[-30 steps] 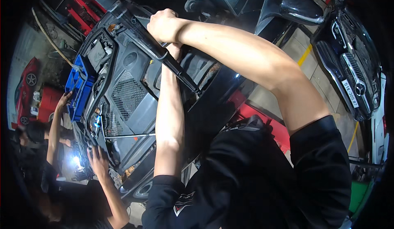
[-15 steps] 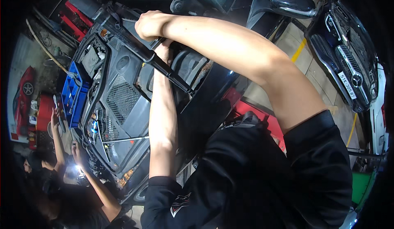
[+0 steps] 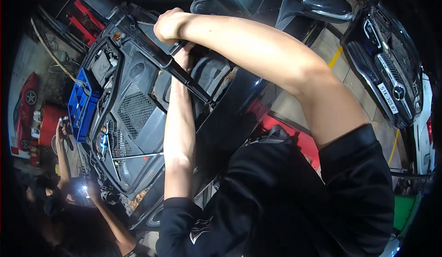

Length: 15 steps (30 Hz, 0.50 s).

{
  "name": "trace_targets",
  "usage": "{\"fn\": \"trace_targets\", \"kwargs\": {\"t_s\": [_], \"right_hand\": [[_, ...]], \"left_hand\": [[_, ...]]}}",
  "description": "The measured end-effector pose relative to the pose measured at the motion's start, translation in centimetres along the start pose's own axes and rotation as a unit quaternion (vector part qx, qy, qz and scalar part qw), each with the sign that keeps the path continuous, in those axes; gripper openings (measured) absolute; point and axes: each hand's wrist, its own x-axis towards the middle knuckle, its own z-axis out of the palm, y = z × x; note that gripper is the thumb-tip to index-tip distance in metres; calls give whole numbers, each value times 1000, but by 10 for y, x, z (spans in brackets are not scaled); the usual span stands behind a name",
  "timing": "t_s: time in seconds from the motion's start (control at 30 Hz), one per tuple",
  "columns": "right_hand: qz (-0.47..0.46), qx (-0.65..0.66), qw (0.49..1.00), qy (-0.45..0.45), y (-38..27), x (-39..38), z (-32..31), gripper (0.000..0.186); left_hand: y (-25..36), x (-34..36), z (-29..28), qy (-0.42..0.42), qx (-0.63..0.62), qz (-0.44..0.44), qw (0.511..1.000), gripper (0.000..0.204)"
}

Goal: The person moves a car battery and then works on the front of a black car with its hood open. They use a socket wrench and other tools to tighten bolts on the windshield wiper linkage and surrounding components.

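Note:
My right hand (image 3: 168,26) reaches over a black strut (image 3: 182,73) that runs diagonally across an open engine bay with grey plastic covers (image 3: 138,101). Its fingers are curled, and whatever they grip is hidden. My left hand (image 3: 183,54) is directly below it, partly behind the strut, closed around something dark that I cannot make out. Both are at the upper part of the bay, near the windscreen side. A long thin metal bar (image 3: 138,156) and a blue-and-silver tool (image 3: 104,142) lie lower on the covers, left of my left forearm.
A blue tool tray (image 3: 83,109) rests at the bay's left edge. Lower left, co-workers' hands (image 3: 61,130) hold tools beside a bright lamp (image 3: 85,188). A red car (image 3: 25,109) is behind them. Another dark car (image 3: 382,59) stands right; something red (image 3: 294,137) is beside my body.
Both my hands have shifted slightly left in the view with the strut. The co-worker's raised hand has moved lower and now holds a metal tool.

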Motion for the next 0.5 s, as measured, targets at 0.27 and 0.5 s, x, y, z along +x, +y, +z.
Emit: {"fn": "trace_targets", "kwargs": {"t_s": [0.27,0.5], "right_hand": [[21,56,998,14,-11,-5,-2,38],[54,254,954,153,-2,-52,17,23]], "left_hand": [[0,-1,-1,9,-38,-4,999,28],[-11,4,10,10,-95,-16,995,19]]}}
